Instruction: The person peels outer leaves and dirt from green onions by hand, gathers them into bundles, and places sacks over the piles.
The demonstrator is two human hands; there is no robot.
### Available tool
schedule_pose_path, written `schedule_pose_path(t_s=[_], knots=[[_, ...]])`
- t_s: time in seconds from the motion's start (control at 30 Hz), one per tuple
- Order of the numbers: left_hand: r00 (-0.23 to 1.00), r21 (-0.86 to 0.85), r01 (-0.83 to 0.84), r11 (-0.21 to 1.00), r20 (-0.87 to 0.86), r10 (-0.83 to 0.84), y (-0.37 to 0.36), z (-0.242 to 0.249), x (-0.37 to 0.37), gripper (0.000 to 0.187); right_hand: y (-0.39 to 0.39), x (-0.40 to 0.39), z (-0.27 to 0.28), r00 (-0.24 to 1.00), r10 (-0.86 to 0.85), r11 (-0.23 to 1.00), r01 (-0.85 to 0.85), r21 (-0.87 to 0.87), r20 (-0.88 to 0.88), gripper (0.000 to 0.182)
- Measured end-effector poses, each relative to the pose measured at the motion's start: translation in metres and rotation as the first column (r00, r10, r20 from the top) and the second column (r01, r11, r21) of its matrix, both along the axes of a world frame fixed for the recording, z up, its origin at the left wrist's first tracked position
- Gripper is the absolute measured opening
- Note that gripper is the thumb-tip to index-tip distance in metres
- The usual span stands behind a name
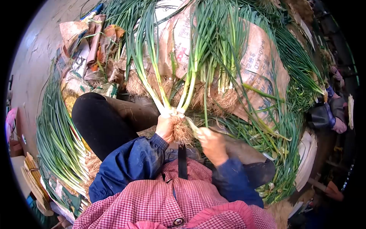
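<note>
My left hand (164,128) is closed around the root end of a clump of green onions (164,105). The clump stands upright in front of me, its stalks spreading in a V and its brown roots (182,131) hanging beside the hand. My right hand (212,145), slightly blurred, is closed just right of the roots. It pinches a pale, peeling outer leaf (192,124) that still reaches the base of the clump. Behind the clump, more green onions (223,76) lie with their roots towards me.
Printed paper sacks (263,61) lie under the onions ahead. A large bundle of green onions (59,139) is on my left. Loose leaves (284,168) are heaped on my right. Another person's gloved hand (337,124) shows at the far right, near onion roots. Crumpled sacks (82,49) sit upper left.
</note>
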State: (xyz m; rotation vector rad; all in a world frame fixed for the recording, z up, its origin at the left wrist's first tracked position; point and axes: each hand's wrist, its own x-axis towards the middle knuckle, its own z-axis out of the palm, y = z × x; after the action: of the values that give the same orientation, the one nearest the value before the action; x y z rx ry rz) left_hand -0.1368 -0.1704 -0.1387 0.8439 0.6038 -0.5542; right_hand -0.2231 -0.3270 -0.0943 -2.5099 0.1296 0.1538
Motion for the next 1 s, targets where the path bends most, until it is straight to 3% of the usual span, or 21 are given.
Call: schedule_pose_path(t_s=[0.07,0.13,0.17,0.2,0.23,0.27,0.33,0.37,0.4,0.47,0.5,0.53,0.6,0.67,0.77,0.8,0.83,0.87,0.9,0.93,1.0], knots=[[0.998,-0.001,0.046,0.999,0.051,-0.046,0.001,-0.007,0.0,0.017,-0.034,-0.018,-0.007,0.978,-0.066,0.987,0.035,-0.159,-0.196,0.014],[0.99,-0.008,0.101,0.995,0.095,-0.1,0.0,-0.003,-0.005,0.017,-0.064,-0.018,-0.022,0.969,0.011,0.968,-0.072,-0.242,-0.246,0.023],[0.993,-0.202,0.113,0.973,-0.011,-0.117,0.0,0.008,-0.004,0.016,-0.067,0.001,-0.038,0.997,-0.053,0.998,0.055,0.03,-0.058,0.028],[0.981,-0.377,0.097,0.921,-0.12,-0.153,0.002,0.016,-0.007,0.016,-0.058,0.025,-0.038,0.988,-0.136,0.921,0.155,0.357,-0.078,0.032],[0.973,-0.504,0.078,0.86,-0.148,-0.176,0.007,0.01,-0.014,0.019,-0.05,0.05,-0.038,0.969,-0.219,0.73,0.24,0.64,-0.114,0.035],[0.943,-0.506,0.094,0.857,-0.231,-0.24,0.008,-0.004,-0.021,0.026,-0.041,0.078,-0.023,0.933,-0.182,0.421,0.358,0.834,-0.309,0.037],[0.955,-0.746,0.147,0.65,-0.065,-0.291,0.011,0.012,-0.028,0.03,-0.026,0.115,-0.033,0.945,0.051,-0.163,0.328,0.931,-0.324,0.035],[0.967,-0.579,0.164,0.798,-0.065,-0.246,0.01,0.016,-0.024,0.029,-0.02,0.131,-0.028,0.941,0.004,-0.057,0.338,0.939,-0.338,0.032],[0.956,-0.33,0.293,0.897,0.114,-0.27,0.011,0.019,-0.02,0.023,-0.01,0.141,-0.022,0.93,-0.052,0.172,0.368,0.914,-0.364,0.024],[0.958,-0.18,0.287,0.941,0.06,-0.281,0.004,0.015,-0.02,0.017,0.008,0.145,-0.03,0.954,-0.282,0.367,0.206,0.907,-0.103,0.018],[0.979,-0.127,0.189,0.974,-0.058,-0.198,-0.002,0.022,-0.018,0.016,0.015,0.146,-0.022,0.908,-0.374,0.511,0.372,0.775,-0.189,0.017],[0.981,-0.248,0.187,0.951,0.001,-0.193,0.003,0.006,-0.019,0.016,0.016,0.144,-0.033,0.892,-0.403,0.474,0.395,0.787,-0.206,0.016],[0.971,-0.29,0.189,0.938,-0.085,-0.222,0.005,0.005,-0.016,0.019,0.021,0.136,-0.041,0.789,-0.48,0.179,0.516,0.838,-0.383,0.017],[0.979,-0.332,0.175,0.927,-0.041,-0.2,0.005,0.011,-0.014,0.021,0.026,0.123,-0.058,0.686,-0.566,0.081,0.599,0.796,-0.458,0.025],[0.987,-0.321,0.134,0.938,-0.041,-0.155,0.002,0.004,-0.014,0.02,0.024,0.078,-0.086,0.794,-0.53,0.611,0.601,0.515,-0.298,0.024],[0.984,-0.281,0.154,0.947,-0.039,-0.172,0.003,0.002,-0.012,0.02,0.02,0.065,-0.08,0.855,-0.43,0.722,0.519,0.458,-0.291,0.021],[0.98,-0.299,0.148,0.943,-0.085,-0.181,0.006,0.006,-0.013,0.019,0.007,0.044,-0.097,0.974,-0.225,0.968,0.221,0.119,0.018,0.024],[0.981,-0.306,0.142,0.942,-0.083,-0.175,0.005,0.006,-0.014,0.019,-0.009,0.026,-0.108,0.941,-0.189,0.978,0.207,0.036,-0.28,0.022],[0.985,-0.304,0.136,0.943,-0.058,-0.161,0.004,0.005,-0.013,0.018,-0.022,0.018,-0.096,0.85,-0.177,0.977,0.09,-0.195,-0.496,0.028],[0.987,-0.298,0.134,0.945,-0.04,-0.153,0.004,0.005,-0.015,0.018,-0.041,0.003,-0.098,0.767,-0.039,0.962,-0.145,-0.233,-0.641,0.036],[0.987,-0.289,0.13,0.948,-0.049,-0.151,0.006,0.011,-0.009,0.016,-0.04,0.008,-0.06,0.782,-0.113,0.978,-0.019,-0.206,-0.613,0.039]])
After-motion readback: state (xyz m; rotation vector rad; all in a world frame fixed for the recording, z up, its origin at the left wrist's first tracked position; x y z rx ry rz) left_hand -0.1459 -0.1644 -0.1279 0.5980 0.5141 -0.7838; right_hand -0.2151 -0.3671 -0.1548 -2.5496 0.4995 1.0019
